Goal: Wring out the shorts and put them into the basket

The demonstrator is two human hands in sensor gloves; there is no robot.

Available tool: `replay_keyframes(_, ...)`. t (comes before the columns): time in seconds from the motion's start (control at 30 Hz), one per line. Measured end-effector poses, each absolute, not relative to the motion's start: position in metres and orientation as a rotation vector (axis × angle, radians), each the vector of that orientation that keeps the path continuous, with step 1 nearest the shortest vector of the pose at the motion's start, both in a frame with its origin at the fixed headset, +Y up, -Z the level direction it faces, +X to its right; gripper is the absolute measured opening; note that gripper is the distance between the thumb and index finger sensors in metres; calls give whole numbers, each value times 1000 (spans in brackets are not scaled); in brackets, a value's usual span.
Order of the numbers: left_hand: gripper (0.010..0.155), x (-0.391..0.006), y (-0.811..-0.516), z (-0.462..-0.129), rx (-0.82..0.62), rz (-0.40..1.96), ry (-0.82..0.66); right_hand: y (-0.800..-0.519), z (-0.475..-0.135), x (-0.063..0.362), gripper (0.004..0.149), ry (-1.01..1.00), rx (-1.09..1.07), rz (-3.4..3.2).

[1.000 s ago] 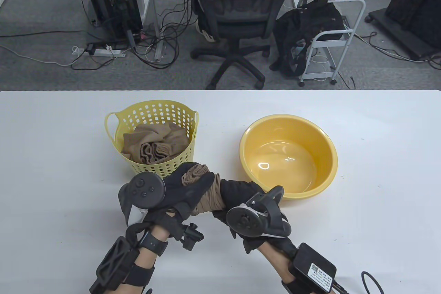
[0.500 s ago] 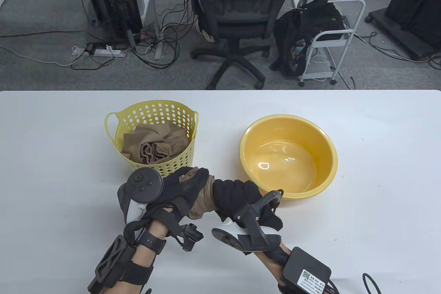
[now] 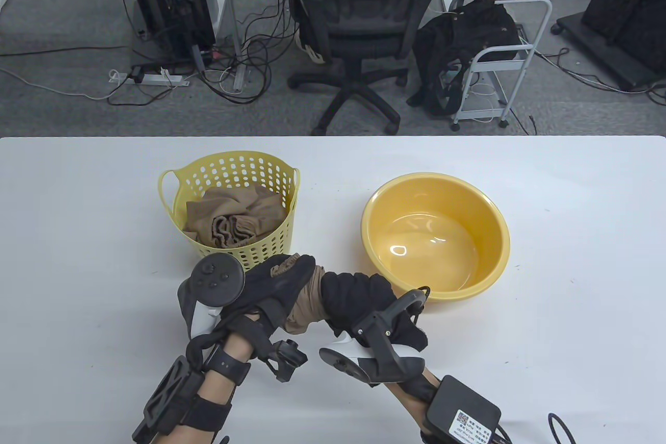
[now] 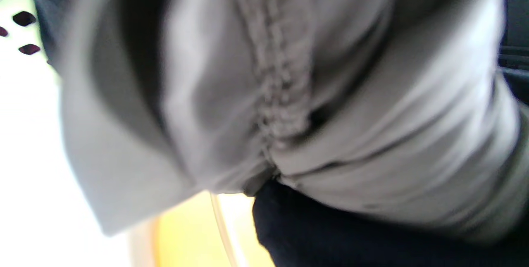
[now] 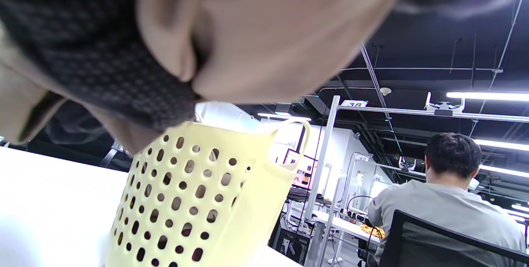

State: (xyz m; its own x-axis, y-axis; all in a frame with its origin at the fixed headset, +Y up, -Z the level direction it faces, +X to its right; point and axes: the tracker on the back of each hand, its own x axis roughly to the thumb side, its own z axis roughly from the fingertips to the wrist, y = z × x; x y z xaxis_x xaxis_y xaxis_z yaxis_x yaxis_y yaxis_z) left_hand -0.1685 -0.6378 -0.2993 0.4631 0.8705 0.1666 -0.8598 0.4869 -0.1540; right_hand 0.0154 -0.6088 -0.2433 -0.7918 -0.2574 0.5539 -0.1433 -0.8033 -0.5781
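Observation:
Tan shorts [image 3: 308, 298] are twisted into a tight roll between both hands, just above the table in front of the basket. My left hand [image 3: 278, 282] grips the roll's left end, its fingers curled round the cloth. My right hand [image 3: 354, 295] grips the right end, wrist turned over. The left wrist view is filled by the bunched cloth [image 4: 289, 93] and its seam. A pale yellow perforated basket [image 3: 171, 189] stands behind the hands with another tan garment [image 3: 234, 220] inside; its wall [image 5: 194, 201] fills the right wrist view's lower left.
A yellow basin [image 3: 499, 251] holding a little water stands right of the basket, close to my right hand. Behind the table are an office chair [image 3: 359, 22], cables and a small cart [image 3: 499, 59]. A seated person [image 5: 450, 201] shows in the right wrist view.
My right wrist has rolled over, turning its tracker from face-up to edge-on and twisting the shorts tighter. The left hand has shifted slightly left. Over the last half second little moved.

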Motion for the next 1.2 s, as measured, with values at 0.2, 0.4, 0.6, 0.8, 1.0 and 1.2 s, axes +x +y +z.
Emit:
replay_keyframes(0.2, 64, -168, -638, -299, -47, 1063, -239, -609, -244, 17, 70, 951, -977, -2767)
replay_keyframes(0.4, 65, -167, -635, -296, -13, 1046, -254, -608, -248, 22, 71, 912, -963, -2856)
replay_keyframes(0.6, 68, -165, -628, -290, 61, 1009, -309, -606, -255, 32, 71, 811, -959, -3076)
replay_keyframes(0.8, 68, -162, -620, -284, 131, 980, -381, -605, -265, 42, 71, 603, -961, -3318)
replay_keyframes(1.0, 69, -163, -614, -279, 190, 995, -463, -610, -277, 52, 71, 285, -983, -3595)
replay_keyframes(1.2, 68, -164, -607, -274, 252, 1014, -542, -618, -288, 58, 71, -50, -1053, -3803)
